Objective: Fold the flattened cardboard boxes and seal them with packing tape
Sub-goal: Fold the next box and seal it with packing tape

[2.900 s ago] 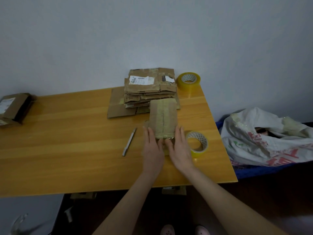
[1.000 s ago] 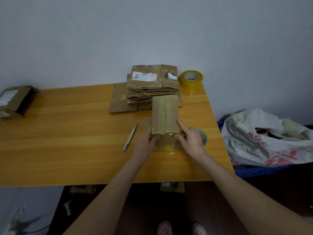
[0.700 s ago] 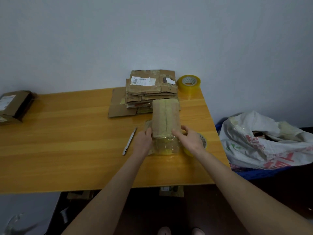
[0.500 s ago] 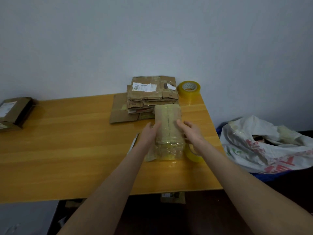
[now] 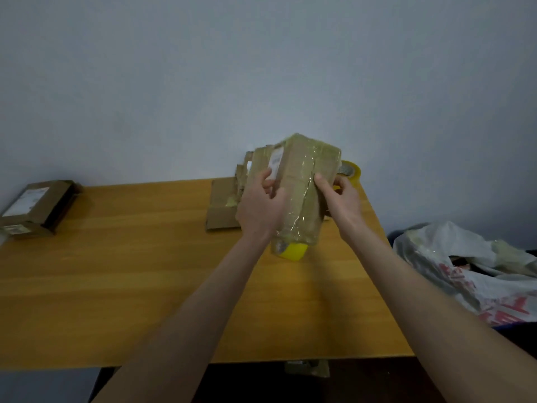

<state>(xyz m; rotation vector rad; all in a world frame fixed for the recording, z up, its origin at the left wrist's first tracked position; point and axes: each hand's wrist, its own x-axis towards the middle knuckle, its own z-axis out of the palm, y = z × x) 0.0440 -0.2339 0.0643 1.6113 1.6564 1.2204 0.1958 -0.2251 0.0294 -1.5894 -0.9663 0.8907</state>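
Observation:
I hold a small folded cardboard box [image 5: 302, 187], wrapped in glossy clear tape, tilted in the air above the wooden table [image 5: 130, 271]. My left hand [image 5: 260, 209] grips its left side and my right hand [image 5: 340, 199] grips its right side. A yellow tape roll [image 5: 292, 251] shows just below the box's lower end. Behind the box, the stack of flattened cardboard boxes [image 5: 225, 205] lies mostly hidden. A second yellow tape roll [image 5: 350, 171] peeks out at the table's back right.
A finished brown box [image 5: 35, 206] with a white label sits at the table's far left. A white plastic bag [image 5: 470, 271] with red print lies off the table's right edge. A grey wall rises behind.
Both hands have lifted the taped box off the table and tilted it upward. The pen beside it is no longer visible.

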